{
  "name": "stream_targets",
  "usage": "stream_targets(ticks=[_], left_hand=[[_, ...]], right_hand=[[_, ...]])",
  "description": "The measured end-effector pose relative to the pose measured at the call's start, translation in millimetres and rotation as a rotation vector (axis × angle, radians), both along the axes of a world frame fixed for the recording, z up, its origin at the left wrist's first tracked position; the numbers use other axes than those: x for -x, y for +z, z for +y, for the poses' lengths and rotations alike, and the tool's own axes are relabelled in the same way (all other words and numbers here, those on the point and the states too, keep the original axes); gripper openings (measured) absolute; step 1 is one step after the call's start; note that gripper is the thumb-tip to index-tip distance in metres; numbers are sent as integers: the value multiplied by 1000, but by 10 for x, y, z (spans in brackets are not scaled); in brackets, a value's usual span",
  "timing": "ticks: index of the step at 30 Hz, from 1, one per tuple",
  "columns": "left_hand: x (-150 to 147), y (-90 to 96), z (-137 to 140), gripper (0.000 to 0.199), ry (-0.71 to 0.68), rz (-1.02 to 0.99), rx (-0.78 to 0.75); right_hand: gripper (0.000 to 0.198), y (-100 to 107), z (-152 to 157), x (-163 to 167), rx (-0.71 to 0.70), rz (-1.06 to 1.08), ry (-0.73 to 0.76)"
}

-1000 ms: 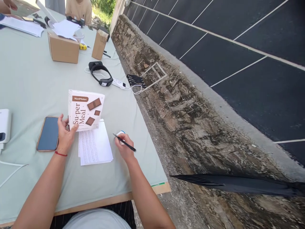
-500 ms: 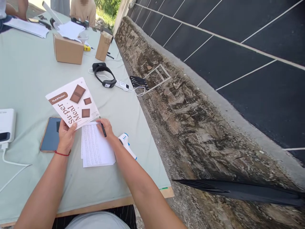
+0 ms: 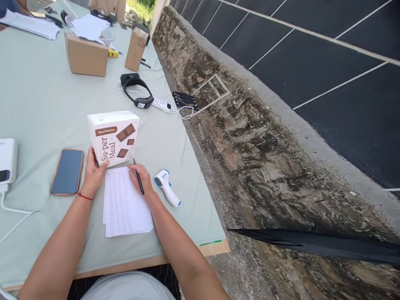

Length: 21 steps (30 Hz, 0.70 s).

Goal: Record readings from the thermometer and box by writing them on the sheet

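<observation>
A white box [image 3: 114, 139] printed "NutriMotion Su-per Meal", with brown chocolate pieces on its front, stands tilted over the table. My left hand [image 3: 94, 172] grips its lower left corner, thumb on the front. In my right hand [image 3: 142, 177], just below the box's lower right corner, is a black pen [image 3: 139, 183]. Beneath both hands lies a stack of printed paper sheets [image 3: 125, 208]. To the right of my right forearm rests a white and blue infrared thermometer [image 3: 168, 188]. A smartphone [image 3: 67, 171] lies face up left of my left hand.
A white power bank [image 3: 8, 160] with a cable sits at the left edge. Farther off are a black headband device [image 3: 137, 91], a cardboard box [image 3: 86, 56] topped with papers, and a smaller upright carton [image 3: 136, 50]. A stone wall [image 3: 218, 125] runs along the right. Another person sits at the far end.
The box has swung from a flat slant to more upright, showing its top side, and shifted right. My right hand with the pen has moved slightly down and right, and the paper stack sits lower.
</observation>
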<state>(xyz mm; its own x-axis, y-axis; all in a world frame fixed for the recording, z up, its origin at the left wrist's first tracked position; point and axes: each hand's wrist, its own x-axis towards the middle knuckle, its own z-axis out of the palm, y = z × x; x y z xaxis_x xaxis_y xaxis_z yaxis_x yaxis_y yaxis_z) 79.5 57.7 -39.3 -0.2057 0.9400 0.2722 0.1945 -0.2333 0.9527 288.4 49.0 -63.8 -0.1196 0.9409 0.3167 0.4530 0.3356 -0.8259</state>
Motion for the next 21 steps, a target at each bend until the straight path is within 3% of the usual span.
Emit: stream_targets(ticks=[8,12,15,18,21], left_hand=[[43,-20,-17,51,195,385,32],[69,50,-16,40,330,347,85],[12,98,-56,20,395,329,23],[-93,100,-106,18,143,493,-70],[-170,55,-119,13,-131,738,-140]], right_hand=[[32,86,-321,61,34,279,-243],[32,142,-297,124,38,361,-249],[28,170,-194,156,127,475,-237],[22,178,-66,178,249,582,-229],[20,163,5,195,278,626,-258]])
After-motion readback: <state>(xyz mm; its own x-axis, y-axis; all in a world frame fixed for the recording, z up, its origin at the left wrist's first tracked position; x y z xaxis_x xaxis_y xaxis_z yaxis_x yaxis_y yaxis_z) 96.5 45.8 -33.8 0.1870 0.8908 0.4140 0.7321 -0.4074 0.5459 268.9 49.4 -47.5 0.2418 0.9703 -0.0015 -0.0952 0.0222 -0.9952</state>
